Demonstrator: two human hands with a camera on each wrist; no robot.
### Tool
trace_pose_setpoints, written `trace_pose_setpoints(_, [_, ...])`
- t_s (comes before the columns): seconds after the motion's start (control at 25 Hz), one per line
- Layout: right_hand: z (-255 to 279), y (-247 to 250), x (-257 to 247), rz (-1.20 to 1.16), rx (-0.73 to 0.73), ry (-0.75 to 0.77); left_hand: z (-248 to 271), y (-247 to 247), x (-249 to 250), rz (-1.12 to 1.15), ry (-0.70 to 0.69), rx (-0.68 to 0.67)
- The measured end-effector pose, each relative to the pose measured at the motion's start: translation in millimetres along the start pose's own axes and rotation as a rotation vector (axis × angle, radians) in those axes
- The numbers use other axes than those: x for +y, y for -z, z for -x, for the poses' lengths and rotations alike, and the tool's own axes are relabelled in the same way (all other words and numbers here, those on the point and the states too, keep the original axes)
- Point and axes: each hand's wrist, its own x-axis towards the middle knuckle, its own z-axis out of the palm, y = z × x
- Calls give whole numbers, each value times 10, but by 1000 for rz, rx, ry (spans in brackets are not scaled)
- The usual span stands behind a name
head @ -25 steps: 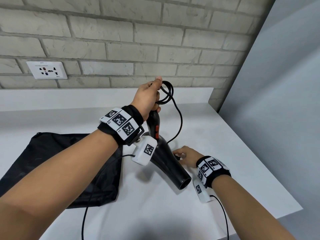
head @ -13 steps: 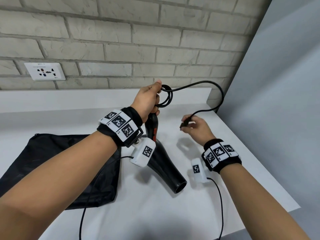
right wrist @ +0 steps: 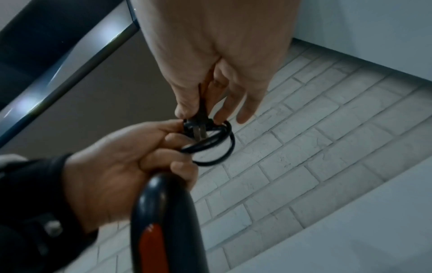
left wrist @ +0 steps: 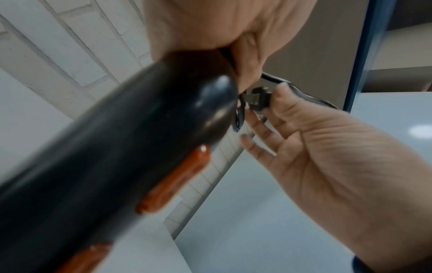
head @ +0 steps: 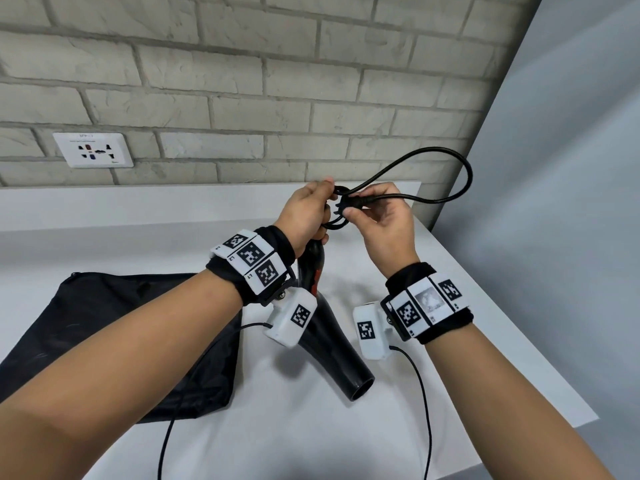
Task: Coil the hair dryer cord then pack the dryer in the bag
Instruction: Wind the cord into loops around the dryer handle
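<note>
The black hair dryer (head: 332,344) with orange switches stands nozzle-down on the white counter (head: 138,244). My left hand (head: 308,213) grips the top of its handle (right wrist: 163,212) together with coiled loops of the black cord (right wrist: 217,146). My right hand (head: 377,216) pinches the plug (head: 349,205) between thumb and fingers, right against the coil; the plug's prongs (right wrist: 198,132) point into the loops. A long free loop of cord (head: 450,174) arcs out to the right. The black bag (head: 114,341) lies flat at the left.
A brick wall with a white power socket (head: 93,149) stands behind the counter. A grey panel (head: 571,202) closes the right side. The counter's right edge (head: 540,358) runs close to my right forearm. Thin sensor cables (head: 426,410) hang from both wrists.
My right hand picked the plug end up from the counter beside the dryer, lifted it and brought it left to the coil in my left hand. The free cord now arcs right.
</note>
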Motion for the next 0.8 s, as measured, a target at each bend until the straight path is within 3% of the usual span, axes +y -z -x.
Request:
trace_pose_setpoints(0.12, [7, -24, 47, 172, 86, 2, 47, -40, 34, 14, 14, -59])
trace_pose_setpoints(0.24, [5, -14, 93, 80, 144, -29, 83, -55, 44, 36, 42, -135])
trace_pose_setpoints(0.44, [-4, 25, 121, -172, -146, -110, 127, -96, 60, 1, 60, -207])
trace_pose_setpoints(0.6, [3, 83, 169, 62, -252, -222, 129, -80, 47, -38, 89, -225])
trace_pose_setpoints(0.8, [78, 186, 253, 164, -315, -288, 115, -8, 136, -21, 122, -233])
